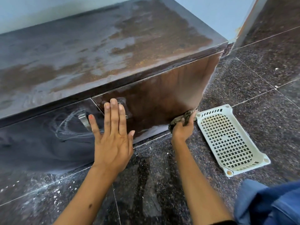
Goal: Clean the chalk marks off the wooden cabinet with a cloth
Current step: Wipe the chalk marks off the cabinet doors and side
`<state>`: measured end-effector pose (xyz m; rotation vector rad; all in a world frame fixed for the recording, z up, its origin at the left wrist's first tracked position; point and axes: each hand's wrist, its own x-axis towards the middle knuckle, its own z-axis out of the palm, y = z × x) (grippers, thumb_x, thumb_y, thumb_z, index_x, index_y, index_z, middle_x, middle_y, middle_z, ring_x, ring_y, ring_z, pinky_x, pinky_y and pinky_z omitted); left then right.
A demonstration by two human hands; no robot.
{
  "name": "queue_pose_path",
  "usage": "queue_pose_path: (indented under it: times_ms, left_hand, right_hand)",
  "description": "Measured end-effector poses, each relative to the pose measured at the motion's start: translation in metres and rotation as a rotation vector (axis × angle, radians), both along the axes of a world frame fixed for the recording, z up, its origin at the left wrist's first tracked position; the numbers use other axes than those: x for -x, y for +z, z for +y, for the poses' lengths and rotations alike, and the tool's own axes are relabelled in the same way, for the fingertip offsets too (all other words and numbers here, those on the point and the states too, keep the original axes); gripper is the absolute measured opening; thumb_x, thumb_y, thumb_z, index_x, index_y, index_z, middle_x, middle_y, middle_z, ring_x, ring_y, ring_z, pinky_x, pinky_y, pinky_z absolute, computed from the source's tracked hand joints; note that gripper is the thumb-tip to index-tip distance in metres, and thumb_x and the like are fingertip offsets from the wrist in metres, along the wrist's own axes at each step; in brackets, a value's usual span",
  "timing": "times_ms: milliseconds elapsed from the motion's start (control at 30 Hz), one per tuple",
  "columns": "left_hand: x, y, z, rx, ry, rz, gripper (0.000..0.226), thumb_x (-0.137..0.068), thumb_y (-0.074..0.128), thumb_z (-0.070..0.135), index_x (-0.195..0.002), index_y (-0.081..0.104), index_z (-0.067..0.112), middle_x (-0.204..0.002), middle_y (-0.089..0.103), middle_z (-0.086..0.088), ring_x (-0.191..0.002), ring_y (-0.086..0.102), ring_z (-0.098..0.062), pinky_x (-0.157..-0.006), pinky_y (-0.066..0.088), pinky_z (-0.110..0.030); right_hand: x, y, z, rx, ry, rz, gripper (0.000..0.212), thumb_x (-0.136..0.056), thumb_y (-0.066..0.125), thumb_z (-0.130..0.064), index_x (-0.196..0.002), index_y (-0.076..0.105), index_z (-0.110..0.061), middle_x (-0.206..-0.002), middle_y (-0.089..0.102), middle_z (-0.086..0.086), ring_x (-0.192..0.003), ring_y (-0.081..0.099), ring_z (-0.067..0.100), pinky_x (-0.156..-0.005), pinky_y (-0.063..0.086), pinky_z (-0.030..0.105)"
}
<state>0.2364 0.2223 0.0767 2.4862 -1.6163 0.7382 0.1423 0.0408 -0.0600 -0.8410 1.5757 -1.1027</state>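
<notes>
bare forearms, no watch or rings showing. left hand [113, 140] with orange polish on the thumbnail, right hand [181, 129] unadorned. blue garment [267, 203] bunched at lower right, dark hem beneath.

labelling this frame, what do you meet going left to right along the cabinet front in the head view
chalk scribble → metal handle → left hand → right hand gripping the cloth → white basket

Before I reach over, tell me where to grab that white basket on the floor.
Take the basket by its near short rim, coming from your side with the right hand. It lies flat on the floor, open side up, so the raised rim is free to pinch; the far end sits close to the cabinet.
</notes>
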Motion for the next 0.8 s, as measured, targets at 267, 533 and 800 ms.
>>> queue_pose_path:
  times_ms: [267,533,800]
  left_hand:
    - [0.001,0.000,0.001,-0.003,0.000,0.004,0.073,-0.095,0.030,0.037,-0.148,0.000,-0.002,-0.157,-0.015,-0.014,-0.146,-0.008,-0.029,-0.114,-0.010,-0.055]
    - [-0.001,-0.002,0.000,-0.005,0.013,-0.001,0.076,-0.095,0.035,0.037,-0.148,-0.002,-0.001,-0.156,-0.016,-0.013,-0.146,-0.009,-0.029,-0.114,-0.011,-0.055]
    - [0.000,0.000,0.001,-0.002,0.002,0.007,0.075,-0.094,0.036,0.036,-0.148,-0.001,-0.001,-0.157,-0.014,-0.014,-0.146,-0.009,-0.028,-0.114,-0.009,-0.056]
  right_hand:
    - [0.020,-0.019,-0.018,-0.332,0.062,-0.050,0.055,-0.088,0.042,0.006,-0.138,0.048,-0.016,-0.128,0.059,0.012,-0.113,0.057,0.028,-0.096,0.042,0.027]
    - [-0.003,0.015,0.002,0.208,-0.077,0.066,0.069,-0.085,0.038,0.011,-0.146,0.033,-0.021,-0.112,0.053,0.005,-0.098,0.049,0.013,-0.090,0.035,0.015]
    - [0.022,0.003,-0.027,-0.215,0.024,-0.017,0.062,-0.087,0.039,0.007,-0.141,0.043,-0.022,-0.133,0.056,0.009,-0.112,0.055,0.022,-0.100,0.039,0.025]
